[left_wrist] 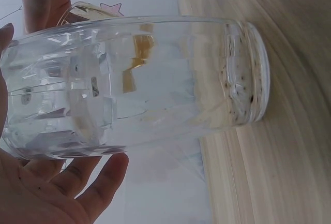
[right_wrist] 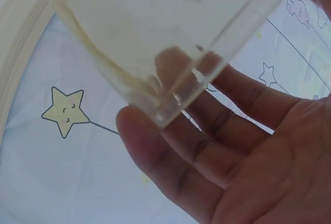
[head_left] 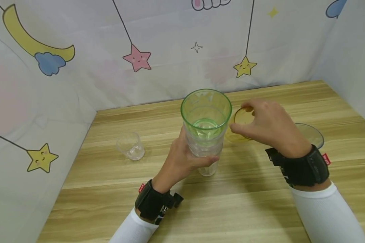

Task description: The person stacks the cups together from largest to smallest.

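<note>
My left hand (head_left: 184, 153) grips a stack of drinking glasses in the middle of the table. The uppermost is a green-rimmed glass (head_left: 206, 109), sitting inside a clear glass (left_wrist: 160, 74) whose narrow base points down toward the tabletop. To the right of the stack, my right hand (head_left: 266, 125) pinches an amber glass (head_left: 243, 116) between thumb and fingers. In the right wrist view, curled fingers (right_wrist: 170, 167) lie against the thick end of that glass. My hand covers part of the amber glass, and I cannot tell which way up it is.
A small clear glass (head_left: 132, 148) stands at the left on the wooden table (head_left: 109, 199). Behind my right wrist, partly hidden, is a blue-rimmed glass (head_left: 311, 135). A white curtain (head_left: 170, 30) with stars and a moon hangs along the back and sides.
</note>
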`<control>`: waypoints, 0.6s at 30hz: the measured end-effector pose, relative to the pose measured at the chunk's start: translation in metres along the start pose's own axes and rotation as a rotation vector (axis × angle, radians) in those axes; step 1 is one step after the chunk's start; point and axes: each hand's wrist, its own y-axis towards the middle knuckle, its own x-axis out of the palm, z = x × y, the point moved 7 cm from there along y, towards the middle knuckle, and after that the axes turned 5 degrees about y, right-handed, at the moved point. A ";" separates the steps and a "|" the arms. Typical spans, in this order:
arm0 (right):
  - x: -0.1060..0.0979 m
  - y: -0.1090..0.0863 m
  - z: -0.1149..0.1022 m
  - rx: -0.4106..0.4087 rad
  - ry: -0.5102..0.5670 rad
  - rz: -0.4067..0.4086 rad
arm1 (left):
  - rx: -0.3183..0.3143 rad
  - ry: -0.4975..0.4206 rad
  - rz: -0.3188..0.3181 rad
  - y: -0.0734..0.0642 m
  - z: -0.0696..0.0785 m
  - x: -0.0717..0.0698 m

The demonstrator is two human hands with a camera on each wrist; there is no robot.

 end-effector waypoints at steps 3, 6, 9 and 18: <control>-0.002 0.000 -0.001 -0.008 0.019 0.025 | -0.019 -0.003 -0.001 -0.001 0.008 -0.002; -0.004 0.000 -0.001 -0.015 0.034 0.052 | -0.026 -0.004 0.000 -0.002 0.013 -0.003; -0.006 0.000 -0.002 -0.022 0.045 0.086 | -0.007 0.003 0.004 -0.001 0.007 -0.002; -0.014 -0.002 -0.005 -0.079 0.101 0.204 | -0.004 0.001 -0.004 -0.001 0.004 -0.001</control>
